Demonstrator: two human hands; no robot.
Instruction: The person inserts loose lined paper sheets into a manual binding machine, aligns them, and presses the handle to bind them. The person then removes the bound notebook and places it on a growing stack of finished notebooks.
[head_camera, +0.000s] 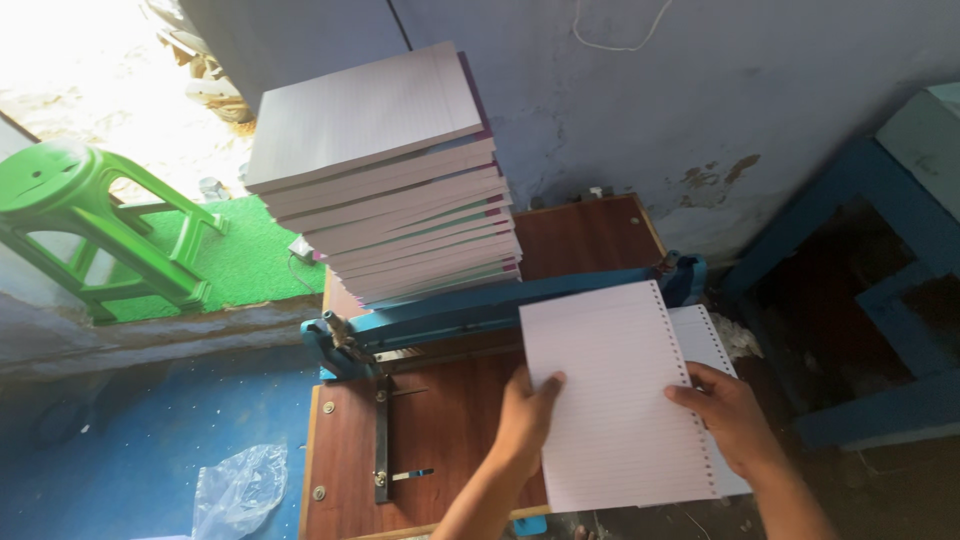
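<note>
Gripping the same block of ruled sheets (612, 395) from both sides, your hands sit low in the view. Your left hand (525, 420) closes on its left edge, thumb on top of the page and fingers tucked beneath. Your right hand (730, 420) clasps the right edge, thumb lying over the row of punched holes that runs down that side. The block is pale, lined, and tilted slightly; under it, a second punched sheet (705, 340) peeks out to the right, offset from the top one.

The sheets rest over the right part of a brown wooden worktop (440, 420), with their near corner reaching past its front edge. Just beyond their far edge runs a long blue punching machine (470, 310), laid across the worktop from left to right, its metal hinge at the left end. A dark metal guide bar (381, 440) runs from the machine toward you on the left side of the worktop.

Behind the machine stands a tall, fanned stack of ruled pads (400, 180), leaning a little. On the floor at left lie a green plastic stool (90, 230) and a crumpled clear plastic bag (240, 490).
</note>
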